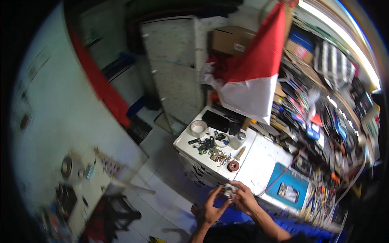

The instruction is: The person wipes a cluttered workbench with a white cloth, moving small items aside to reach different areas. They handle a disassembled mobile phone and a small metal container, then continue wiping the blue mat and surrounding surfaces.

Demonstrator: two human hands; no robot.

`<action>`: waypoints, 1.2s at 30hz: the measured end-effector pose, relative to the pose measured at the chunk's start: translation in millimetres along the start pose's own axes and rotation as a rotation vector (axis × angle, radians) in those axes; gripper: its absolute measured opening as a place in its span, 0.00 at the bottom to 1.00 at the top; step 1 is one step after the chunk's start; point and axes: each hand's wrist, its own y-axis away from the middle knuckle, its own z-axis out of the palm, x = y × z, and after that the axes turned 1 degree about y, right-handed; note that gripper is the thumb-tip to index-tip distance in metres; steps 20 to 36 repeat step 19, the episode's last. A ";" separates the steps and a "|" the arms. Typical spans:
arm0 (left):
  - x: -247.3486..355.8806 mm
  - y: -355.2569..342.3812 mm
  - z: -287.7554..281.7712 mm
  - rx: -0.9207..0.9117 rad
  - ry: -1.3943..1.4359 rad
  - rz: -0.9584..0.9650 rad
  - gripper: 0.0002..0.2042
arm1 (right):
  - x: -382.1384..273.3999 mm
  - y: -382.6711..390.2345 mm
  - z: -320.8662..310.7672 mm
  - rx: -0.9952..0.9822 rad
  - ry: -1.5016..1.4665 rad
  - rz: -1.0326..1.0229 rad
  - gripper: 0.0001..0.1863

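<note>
below the white workbench (pixel 259 162), left hand (pixel 211 204) and right hand (pixel 245 198) both grip a small pale part (pixel 229 190); work looks midway, its state too small to tell.

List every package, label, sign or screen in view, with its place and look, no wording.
Cardboard box: top centre, on a cabinet; brown, with a small pale label.
Phone: on the blue mat, right of the hands; rectangular, grey screen.
Dark tablet: back of the white table; black, flat.
Hanging packets: right wall; small, multicoloured, too blurred to tell apart.
</note>
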 end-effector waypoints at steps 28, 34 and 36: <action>47.5 -69.3 -246.8 0.278 -0.243 -0.076 0.16 | 64.4 -151.1 229.0 -0.545 0.409 0.058 0.20; 47.5 -69.3 -246.8 0.278 -0.243 -0.076 0.16 | 64.4 -151.1 229.0 -0.545 0.409 0.058 0.20; 47.5 -69.3 -246.8 0.278 -0.243 -0.076 0.16 | 64.4 -151.1 229.0 -0.545 0.409 0.058 0.20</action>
